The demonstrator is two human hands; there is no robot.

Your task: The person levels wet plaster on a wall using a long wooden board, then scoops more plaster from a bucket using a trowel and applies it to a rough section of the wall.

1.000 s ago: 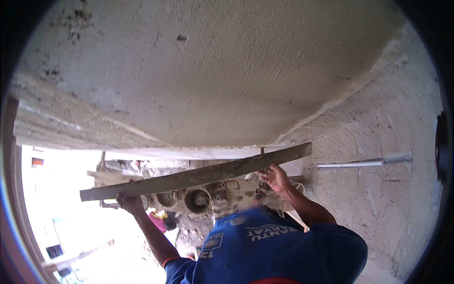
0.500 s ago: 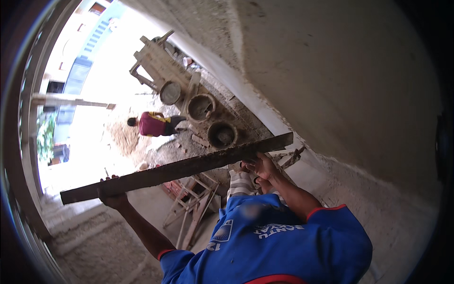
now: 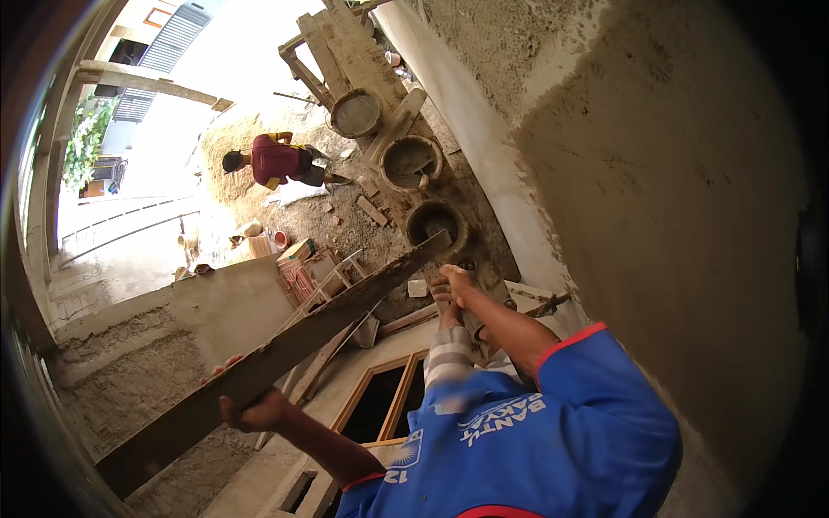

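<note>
A long, flat wooden board point(image 3: 298, 345), caked with mortar along its edge, slants from the lower left up toward the buckets. My left hand point(image 3: 255, 406) grips it from below near the left part, with fingertips showing over the far edge. My right hand point(image 3: 458, 285) is off the board, just below its upper end, with the fingers loosely bent and nothing visible in them. Under the right hand is my bare foot point(image 3: 446, 312). Just beyond the board's upper end stands a round mortar bucket point(image 3: 462, 229).
Two more mortar buckets point(image 3: 356, 113) point(image 3: 440, 155) stand on the planks. A person in a maroon shirt point(image 3: 276, 161) is beside a sand heap point(image 3: 226, 121). The partly wet plaster wall point(image 3: 656, 198) rises at right. Below lie a wooden frame point(image 3: 393, 397) and stacked bricks point(image 3: 298, 272).
The board has swung to a steeper slant, its left end lower. My right hand has let go of it; my left hand still holds it and has moved down and right. The view has shifted.
</note>
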